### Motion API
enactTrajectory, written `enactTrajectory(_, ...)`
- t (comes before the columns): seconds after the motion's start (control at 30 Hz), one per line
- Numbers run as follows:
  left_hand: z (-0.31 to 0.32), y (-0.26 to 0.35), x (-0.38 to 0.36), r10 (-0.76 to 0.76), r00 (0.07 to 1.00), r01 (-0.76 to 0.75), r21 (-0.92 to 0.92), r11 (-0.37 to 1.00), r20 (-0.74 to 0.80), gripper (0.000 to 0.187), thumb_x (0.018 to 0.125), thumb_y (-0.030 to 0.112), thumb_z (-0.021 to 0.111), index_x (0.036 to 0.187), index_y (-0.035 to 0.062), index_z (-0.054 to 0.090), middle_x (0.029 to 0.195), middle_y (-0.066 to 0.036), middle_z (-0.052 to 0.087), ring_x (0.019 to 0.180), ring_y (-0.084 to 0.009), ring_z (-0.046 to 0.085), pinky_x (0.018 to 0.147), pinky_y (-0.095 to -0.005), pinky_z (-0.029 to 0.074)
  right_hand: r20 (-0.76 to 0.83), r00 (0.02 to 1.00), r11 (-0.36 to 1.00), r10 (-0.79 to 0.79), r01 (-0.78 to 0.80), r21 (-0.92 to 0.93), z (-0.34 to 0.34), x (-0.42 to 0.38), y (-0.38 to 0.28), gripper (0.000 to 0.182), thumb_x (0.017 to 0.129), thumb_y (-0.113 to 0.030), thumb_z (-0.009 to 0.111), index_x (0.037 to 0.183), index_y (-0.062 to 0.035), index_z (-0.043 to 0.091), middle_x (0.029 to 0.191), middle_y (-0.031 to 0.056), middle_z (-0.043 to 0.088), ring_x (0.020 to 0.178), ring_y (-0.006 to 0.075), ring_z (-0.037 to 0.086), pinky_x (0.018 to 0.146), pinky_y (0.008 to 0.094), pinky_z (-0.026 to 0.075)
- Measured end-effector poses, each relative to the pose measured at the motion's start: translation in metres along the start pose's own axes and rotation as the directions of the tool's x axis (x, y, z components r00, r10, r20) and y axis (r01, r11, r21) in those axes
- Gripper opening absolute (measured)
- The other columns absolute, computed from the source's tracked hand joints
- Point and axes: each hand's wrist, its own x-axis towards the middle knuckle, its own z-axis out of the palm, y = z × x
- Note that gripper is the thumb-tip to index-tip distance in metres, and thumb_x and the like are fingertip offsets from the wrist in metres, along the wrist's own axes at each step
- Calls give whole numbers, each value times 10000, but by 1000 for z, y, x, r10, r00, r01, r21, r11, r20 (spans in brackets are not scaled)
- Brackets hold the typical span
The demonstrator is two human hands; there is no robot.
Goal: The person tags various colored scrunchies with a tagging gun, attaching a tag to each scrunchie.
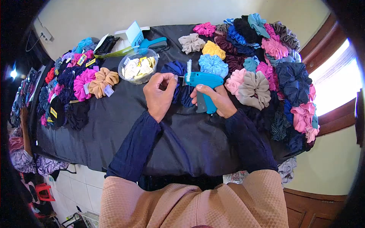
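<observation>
A person's two hands meet above a dark worktop (114, 131), seen from the wearer's head. The right hand (217, 99) has a firm, closed grip around the handle of a teal tag gun (206, 79), which lies at the middle of the view, its needle pointing left. A comb of white fasteners (189, 66) stands up from its nose. The left hand (160, 95) has a narrow grip, thumb and forefinger pinched together at the needle's tip; whatever lies between them is too small to make out.

Navy fabric (173, 68) lies behind and beneath the fingers and gun, partly hidden, so its full shape cannot be told. Just left of the left hand is a clear tub (134, 79) of pale labels (140, 66). Scrunchies crowd both ends: a tagged pile (78, 81) at left, a larger pile (279, 72) at right, the lower layers of both covered. At the far left, another person's arm (26, 131) shows, the body cut off by the dark lens edge.
</observation>
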Motion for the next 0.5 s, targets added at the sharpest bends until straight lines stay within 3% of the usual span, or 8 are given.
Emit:
enactTrajectory(0.17, 0, -1, 1, 27, 999, -27, 24, 999, -16, 124, 883, 121, 719, 883, -1, 695, 733, 60, 610, 640, -10, 480, 577, -194, 401, -15, 1000, 1000, -2, 2, 4, 1, 0, 1, 305, 923, -230, 642, 1125, -5, 601, 872, 106, 684, 731, 176, 687, 645, 308, 561)
enactTrajectory(0.23, 0, -3, 1, -16, 998, 17, 1, 1000, -54, 103, 849, 88, 732, 856, -5, 687, 727, -2, 632, 619, -42, 528, 570, -218, 431, -17, 1000, 1000, -6, 6, 5, 2, 0, 0, 308, 923, -229, 641, 1129, -4, 599, 871, 107, 684, 731, 176, 687, 645, 308, 560)
enactTrajectory(0.33, 1, -6, 1, -16, 997, 17, 9, 1000, -70, 99, 846, 88, 736, 855, 1, 689, 724, 0, 634, 614, -40, 520, 564, -217, 426, -15, 1000, 999, -13, 14, 32, 3, -1, 0, 262, 914, -218, 663, 1081, -22, 612, 847, 87, 683, 711, 169, 676, 641, 306, 553)
enactTrajectory(0.5, 3, -5, -1, -25, 997, 25, -4, 1000, -78, 96, 847, 86, 735, 859, 3, 687, 724, 3, 633, 606, -37, 512, 559, -219, 423, -16, 1000, 1000, -1, 0, -17, 2, -1, 0, 321, 924, -237, 637, 1138, -1, 595, 881, 105, 682, 732, 174, 687, 646, 303, 560)
